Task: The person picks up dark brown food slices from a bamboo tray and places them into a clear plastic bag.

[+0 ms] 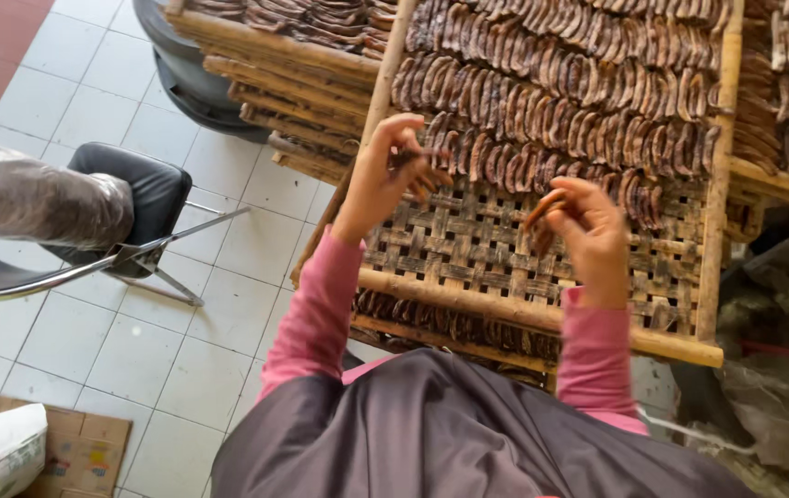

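The top tray's far edge runs out of the frame, and the trays stacked under it show only their rims and a few dark ends. What carries the stack is hidden by the person's grey apron and pink sleeves.

The woven bamboo tray (689,277) on top holds rows of dark brown dried banana strips (588,83), packed side by side over its far part; the near part is bare lattice. A second stack of trays (284,74) at upper left holds the same strips, and another tray (786,120) at the right is cut off.

The left hand (381,180) is half closed, fingertips pinching one dark strip (410,157) just above the nearest filled row. The right hand (588,221) is curled around a lighter brown strip (542,208), held over the bare lattice. How tightly either is gripped is hard to make out.

A black chair (127,212) stands on the tiled floor at left.
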